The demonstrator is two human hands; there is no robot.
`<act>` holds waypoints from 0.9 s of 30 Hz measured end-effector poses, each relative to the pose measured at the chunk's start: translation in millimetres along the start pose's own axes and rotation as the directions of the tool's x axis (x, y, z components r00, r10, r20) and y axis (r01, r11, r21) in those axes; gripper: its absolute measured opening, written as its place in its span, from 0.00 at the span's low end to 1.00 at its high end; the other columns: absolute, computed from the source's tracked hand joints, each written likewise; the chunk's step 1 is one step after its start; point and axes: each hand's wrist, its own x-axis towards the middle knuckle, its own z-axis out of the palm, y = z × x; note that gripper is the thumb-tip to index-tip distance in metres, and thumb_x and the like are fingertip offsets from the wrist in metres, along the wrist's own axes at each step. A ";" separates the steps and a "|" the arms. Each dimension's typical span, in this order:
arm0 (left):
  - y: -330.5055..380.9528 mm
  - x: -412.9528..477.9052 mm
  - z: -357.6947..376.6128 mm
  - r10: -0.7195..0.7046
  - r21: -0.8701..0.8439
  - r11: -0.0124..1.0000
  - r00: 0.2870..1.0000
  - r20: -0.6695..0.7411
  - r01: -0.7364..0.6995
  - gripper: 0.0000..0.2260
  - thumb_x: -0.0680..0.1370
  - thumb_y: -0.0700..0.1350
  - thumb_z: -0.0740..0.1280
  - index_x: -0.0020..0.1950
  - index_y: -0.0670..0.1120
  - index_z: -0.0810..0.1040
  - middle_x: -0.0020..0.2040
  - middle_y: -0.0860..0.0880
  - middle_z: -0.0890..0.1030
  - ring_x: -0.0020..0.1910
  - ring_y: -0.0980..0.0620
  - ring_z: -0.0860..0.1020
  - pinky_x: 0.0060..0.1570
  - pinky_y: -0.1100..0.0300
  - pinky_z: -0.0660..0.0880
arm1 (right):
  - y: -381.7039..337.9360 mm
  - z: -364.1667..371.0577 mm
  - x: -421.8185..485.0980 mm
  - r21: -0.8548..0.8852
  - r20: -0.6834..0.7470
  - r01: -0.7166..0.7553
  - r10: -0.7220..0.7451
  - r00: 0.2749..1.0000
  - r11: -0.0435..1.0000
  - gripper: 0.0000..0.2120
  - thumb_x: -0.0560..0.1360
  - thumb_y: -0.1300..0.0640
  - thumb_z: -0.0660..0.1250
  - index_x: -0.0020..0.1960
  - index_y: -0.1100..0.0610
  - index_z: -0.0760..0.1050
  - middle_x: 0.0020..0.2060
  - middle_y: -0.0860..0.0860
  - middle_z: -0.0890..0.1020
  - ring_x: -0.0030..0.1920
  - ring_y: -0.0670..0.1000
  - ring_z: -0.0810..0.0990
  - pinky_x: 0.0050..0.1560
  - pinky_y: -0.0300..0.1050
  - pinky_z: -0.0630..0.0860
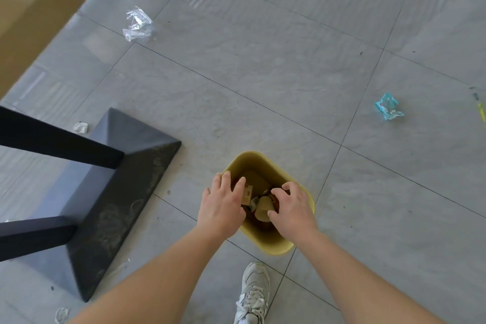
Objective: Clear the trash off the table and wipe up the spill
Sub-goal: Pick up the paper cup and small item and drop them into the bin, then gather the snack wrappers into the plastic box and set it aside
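Both hands hover over the yellow plastic waste bin (273, 243) on the grey tiled floor. The left hand (223, 204) is spread, released; the right hand (293, 209) curls loosely, ungripped, above a tan paper cup (263, 209) inside.

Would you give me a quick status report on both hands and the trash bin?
Left hand and right hand open over yellow bin. Paper cup and scraps inside. Nothing blocking; table base beside it, wrappers on floor.
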 end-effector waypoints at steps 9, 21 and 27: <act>-8.9 -27.3 -58.4 0.006 -0.017 1.000 0.999 -0.034 -0.006 0.31 0.78 0.58 0.59 0.77 0.55 0.50 0.78 0.44 0.54 0.77 0.39 0.48 0.72 0.37 0.58 | -36.8 -37.8 -15.6 -0.053 -0.006 0.034 -0.034 0.999 0.998 0.22 0.75 0.47 0.66 0.68 0.48 0.68 0.67 0.51 0.65 0.66 0.55 0.65 0.67 0.49 0.68; -22.8 -130.3 -233.3 -0.025 -0.071 0.997 0.984 -0.179 0.013 0.31 0.79 0.60 0.57 0.77 0.56 0.47 0.80 0.45 0.51 0.78 0.41 0.43 0.74 0.36 0.50 | -130.0 -168.5 -95.0 -0.160 -0.104 0.185 -0.203 0.974 0.970 0.22 0.76 0.45 0.63 0.69 0.46 0.64 0.69 0.52 0.64 0.67 0.55 0.64 0.61 0.50 0.75; -41.1 -180.6 -303.0 -0.053 -0.024 0.999 0.932 -0.358 0.047 0.31 0.78 0.61 0.57 0.77 0.55 0.49 0.78 0.44 0.55 0.78 0.41 0.49 0.73 0.39 0.58 | -185.7 -224.5 -123.4 -0.221 -0.187 0.261 -0.303 0.934 0.940 0.21 0.77 0.45 0.64 0.67 0.48 0.67 0.69 0.52 0.66 0.67 0.54 0.66 0.57 0.45 0.74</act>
